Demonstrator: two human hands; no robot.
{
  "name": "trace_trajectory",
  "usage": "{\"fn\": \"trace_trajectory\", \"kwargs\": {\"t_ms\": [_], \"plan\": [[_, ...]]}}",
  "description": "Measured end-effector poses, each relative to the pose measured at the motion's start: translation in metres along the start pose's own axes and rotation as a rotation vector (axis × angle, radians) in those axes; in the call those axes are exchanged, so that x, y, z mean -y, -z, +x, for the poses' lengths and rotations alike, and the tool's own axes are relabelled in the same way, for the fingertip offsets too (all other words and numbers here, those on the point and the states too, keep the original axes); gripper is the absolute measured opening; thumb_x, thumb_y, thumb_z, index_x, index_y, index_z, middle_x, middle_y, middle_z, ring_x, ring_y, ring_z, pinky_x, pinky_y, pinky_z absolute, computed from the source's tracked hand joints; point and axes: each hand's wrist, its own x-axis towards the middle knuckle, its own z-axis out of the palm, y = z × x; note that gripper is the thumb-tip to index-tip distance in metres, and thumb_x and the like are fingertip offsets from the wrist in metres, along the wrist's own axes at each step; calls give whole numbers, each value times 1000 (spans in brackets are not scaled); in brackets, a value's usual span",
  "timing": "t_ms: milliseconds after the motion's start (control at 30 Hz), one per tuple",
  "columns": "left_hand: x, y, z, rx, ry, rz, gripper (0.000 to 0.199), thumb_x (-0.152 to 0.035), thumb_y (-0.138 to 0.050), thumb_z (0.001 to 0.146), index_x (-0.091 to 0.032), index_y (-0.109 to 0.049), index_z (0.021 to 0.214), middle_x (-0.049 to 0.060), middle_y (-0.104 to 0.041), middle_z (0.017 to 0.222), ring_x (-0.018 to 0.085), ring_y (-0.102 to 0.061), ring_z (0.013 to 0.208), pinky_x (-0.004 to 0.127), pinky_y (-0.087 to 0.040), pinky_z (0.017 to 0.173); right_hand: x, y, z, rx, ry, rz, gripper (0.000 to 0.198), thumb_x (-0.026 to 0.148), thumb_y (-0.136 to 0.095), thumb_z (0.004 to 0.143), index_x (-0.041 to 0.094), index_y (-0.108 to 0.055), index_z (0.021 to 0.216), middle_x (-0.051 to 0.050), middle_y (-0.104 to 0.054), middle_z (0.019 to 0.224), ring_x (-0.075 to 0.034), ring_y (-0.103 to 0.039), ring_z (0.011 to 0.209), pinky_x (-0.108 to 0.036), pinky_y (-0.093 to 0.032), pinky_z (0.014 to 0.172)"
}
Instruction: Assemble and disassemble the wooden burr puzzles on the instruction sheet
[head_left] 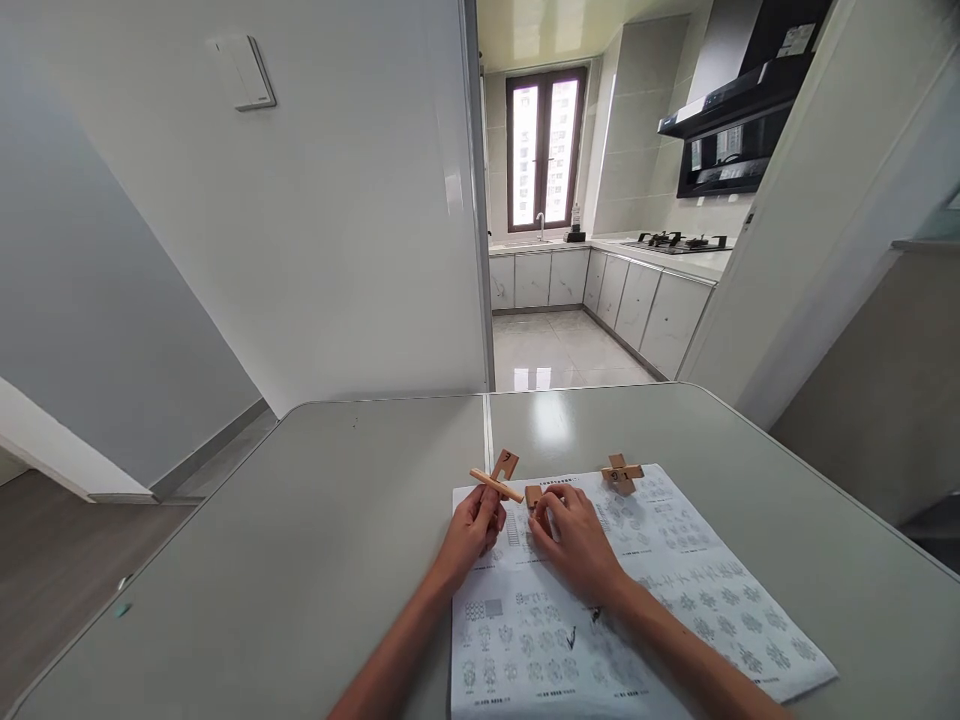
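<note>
My left hand (478, 522) is closed on wooden puzzle pieces. A plain wooden stick (495, 486) in it lies across a notched wooden block (505, 465) with a dark mark on its end. My right hand (574, 530) has its fingers bent and closed around a small wooden block (533, 494), just right of the left hand; its lower part is hidden by the fingers. Beneath both hands lies a white printed sheet (525, 585) covered with small grey diagrams. Toward the sheet's far right edge rests a cross of joined wooden pieces (621, 474) with dark marks.
The pale grey table (360, 530) has a seam running away from me. Behind it stand a white wall panel (360, 250) and a doorway into a kitchen with white cabinets (532, 280). The table's right edge slants down to the lower right.
</note>
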Motion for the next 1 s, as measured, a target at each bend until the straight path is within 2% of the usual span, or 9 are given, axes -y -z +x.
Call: {"fn": "trace_trajectory", "kwargs": {"t_ms": [100, 200, 333, 533, 700, 833, 1000], "plan": [[-1, 0, 0, 2, 8, -11, 48, -67, -60, 90, -19, -55, 91, -8, -47, 63, 4, -29, 42, 19, -23, 41, -5, -1, 2, 2, 0, 16, 16, 23, -62, 86, 22, -61, 102, -10, -65, 108, -30, -59, 106, -46, -50, 94], [0, 0, 0, -2, 18, -9, 48, -67, -59, 90, -20, -54, 90, -8, -46, 64, 4, -29, 43, 19, -23, 41, -10, -3, 3, -15, -37, 9, 26, 21, -58, 88, 20, -61, 114, -11, -66, 107, -30, -60, 104, -46, -51, 93], [2, 2, 0, 0, 23, -26, 47, -66, -59, 92, -20, -51, 87, -8, -45, 64, 5, -29, 45, 19, -23, 41, -18, -4, 4, 15, -54, -4, 14, 27, -56, 94, 20, -63, 105, -11, -67, 102, -30, -61, 99, -45, -51, 89], [4, 4, 2, 0, 38, -98, 46, -66, -61, 91, -21, -51, 89, -8, -46, 65, 5, -27, 46, 18, -23, 41, -22, -4, 4, 45, -55, 15, 10, 27, -57, 95, 21, -61, 101, -11, -68, 101, -30, -62, 97, -45, -50, 88], [5, 6, 3, 3, 57, -149, 45, -64, -62, 91, -20, -56, 93, -8, -46, 66, 4, -27, 45, 19, -24, 43, -17, 1, 4, 43, -95, 56, 19, 31, -45, 101, 22, -60, 93, -10, -69, 94, -29, -63, 88, -41, -48, 80], [5, 8, 3, -10, 64, -195, 45, -63, -64, 90, -19, -57, 94, -8, -46, 66, 4, -26, 46, 20, -24, 43, -11, 11, 6, 21, -164, 243, 28, 43, -42, 104, 23, -58, 94, -8, -69, 90, -25, -62, 76, -36, -47, 70], [5, 7, 2, 12, 77, -219, 45, -63, -65, 90, -19, -55, 93, -8, -46, 66, 4, -25, 45, 21, -21, 44, 0, 24, 10, 71, -222, 712, 40, 62, -47, 101, 24, -58, 99, 1, -58, 71, -17, -49, 55, -30, -39, 56]]}}
